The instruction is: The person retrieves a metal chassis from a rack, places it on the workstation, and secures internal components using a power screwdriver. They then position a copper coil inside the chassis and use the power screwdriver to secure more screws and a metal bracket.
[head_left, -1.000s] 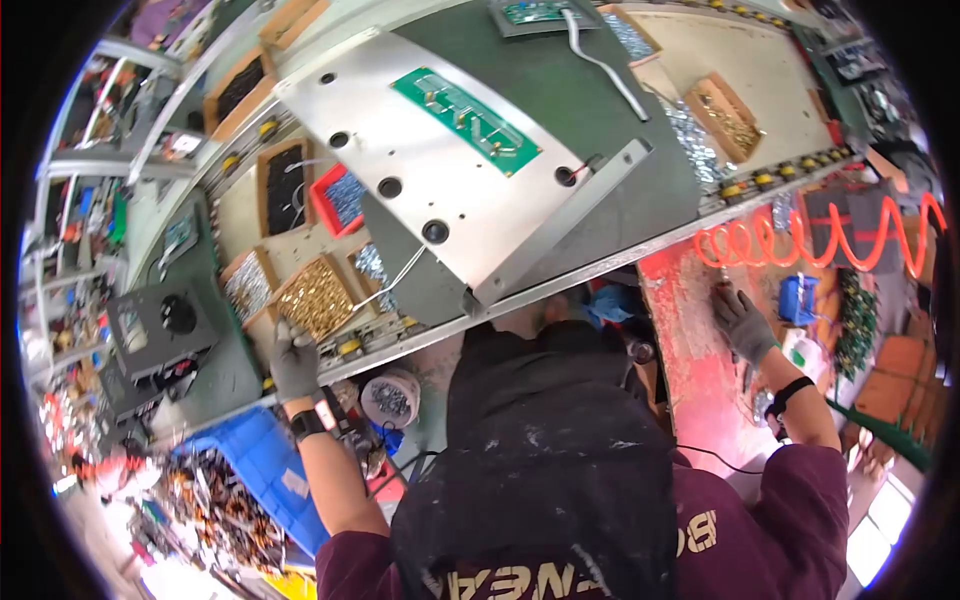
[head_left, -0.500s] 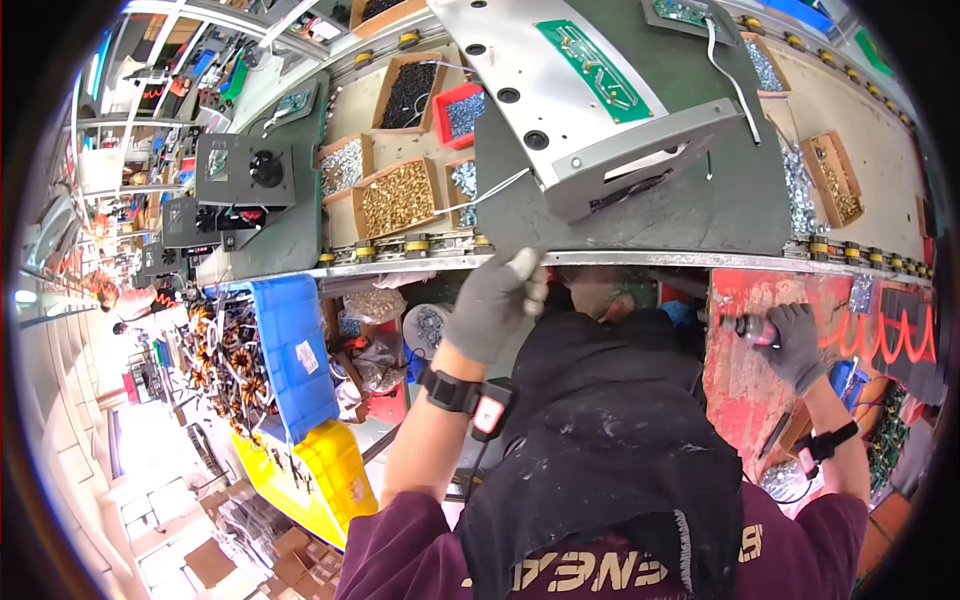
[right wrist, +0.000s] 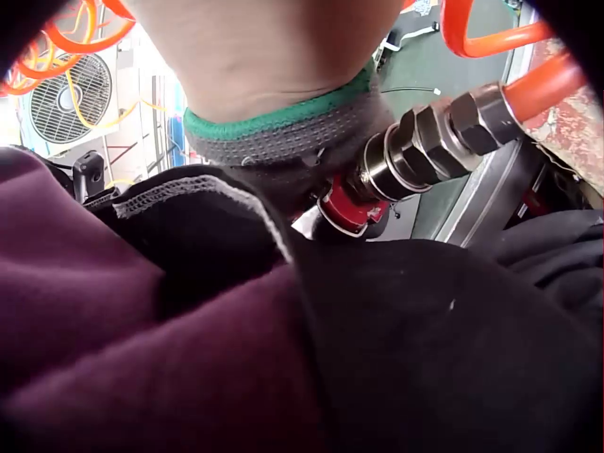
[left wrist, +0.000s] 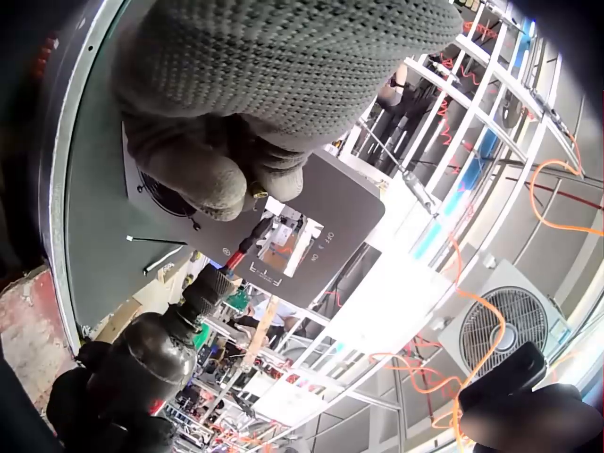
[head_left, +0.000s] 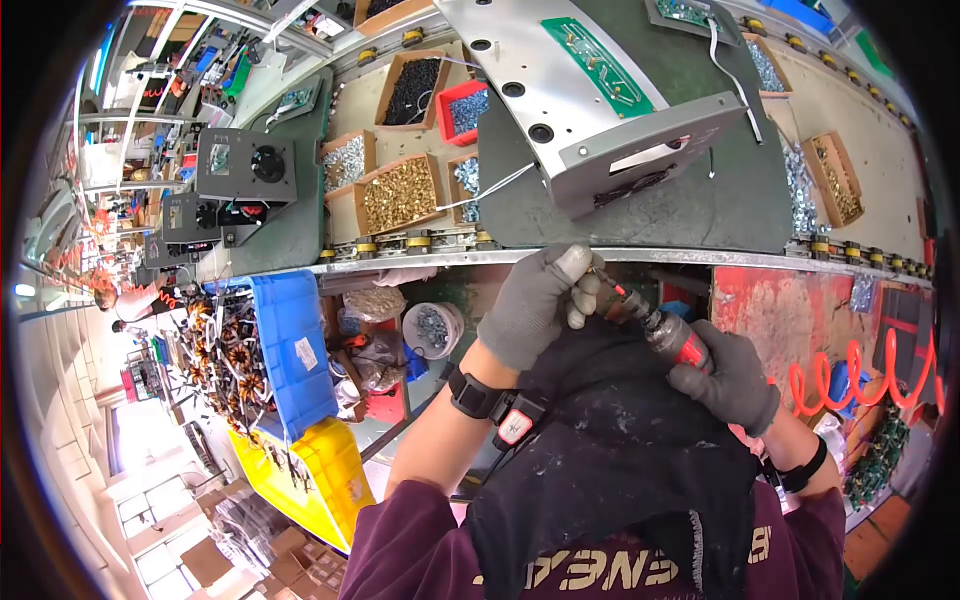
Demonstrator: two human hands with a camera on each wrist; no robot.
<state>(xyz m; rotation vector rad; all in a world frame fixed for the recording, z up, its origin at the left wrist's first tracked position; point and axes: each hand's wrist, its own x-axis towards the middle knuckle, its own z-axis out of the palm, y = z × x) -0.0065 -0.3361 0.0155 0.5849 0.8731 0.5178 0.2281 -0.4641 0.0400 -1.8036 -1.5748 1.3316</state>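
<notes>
My gloved left hand (head_left: pixel 530 310) is just below the table's front edge, its thumb and fingers pinching a small brass-coloured screw (left wrist: pixel 257 191). Most of that screw is hidden by the fingertips. In my gloved right hand (head_left: pixel 738 378) is an air screwdriver (head_left: pixel 682 344), its bit pointing up and left to the left fingertips. From the left wrist, the driver's red-banded bit (left wrist: pixel 240 255) reaches close to the screw. An orange air hose (right wrist: pixel 545 90) joins the tool's tail. Beyond the hands, a metal housing (head_left: pixel 600 165) with a green circuit board (head_left: pixel 600 70) rests on the table.
Left of the housing are boxes of brass screws (head_left: pixel 400 197), silver screws (head_left: pixel 345 163) and black screws (head_left: pixel 408 92), plus a red bin (head_left: pixel 463 112). Roller rails (head_left: pixel 420 243) line the table edge. A bucket (head_left: pixel 433 330) and blue crate (head_left: pixel 295 350) stand below. A coiled hose (head_left: pixel 850 380) hangs right.
My left hand has come from the brass screw box to in front of my body. My right hand took up the screwdriver at the right and brought it to the left hand. The head view has shifted.
</notes>
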